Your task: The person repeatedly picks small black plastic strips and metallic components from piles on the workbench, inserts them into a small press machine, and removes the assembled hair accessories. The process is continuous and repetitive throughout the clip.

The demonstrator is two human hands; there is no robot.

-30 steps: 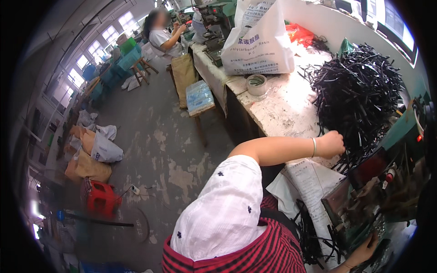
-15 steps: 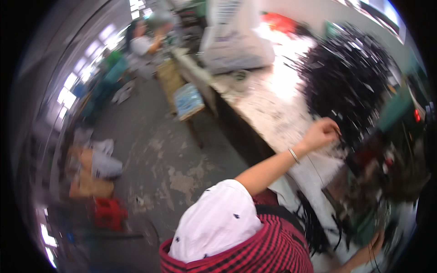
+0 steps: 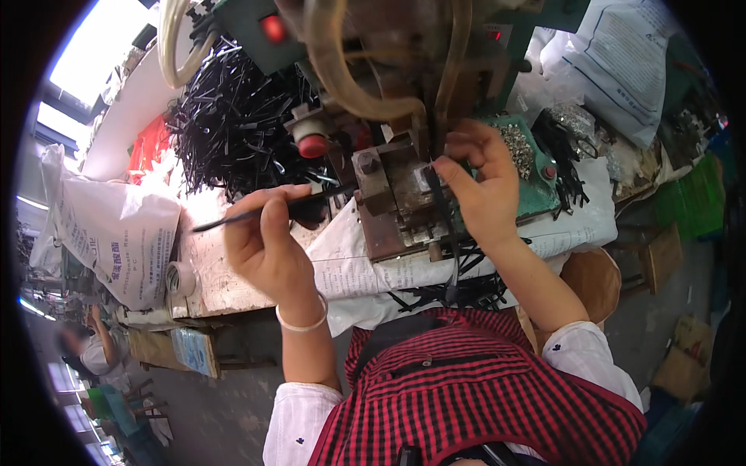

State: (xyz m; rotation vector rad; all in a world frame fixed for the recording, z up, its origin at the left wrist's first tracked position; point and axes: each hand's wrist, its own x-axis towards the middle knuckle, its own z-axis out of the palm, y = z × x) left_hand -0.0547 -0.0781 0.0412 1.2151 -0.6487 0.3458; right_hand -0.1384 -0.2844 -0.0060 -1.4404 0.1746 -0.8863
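A worn, pale desk carries a green-and-metal machine, with a white printed bag toward the left. Behind the left hand, a heap of black strips spreads beside the machine; a green tray of small metal pieces sits to its right. The left hand has its grip clamped on one thin black strip, which runs between thumb and fingers, one end outward left, the other toward the machine. The right hand has curled fingers at the machine's fixture; whether its grip clamps anything, I cannot tell.
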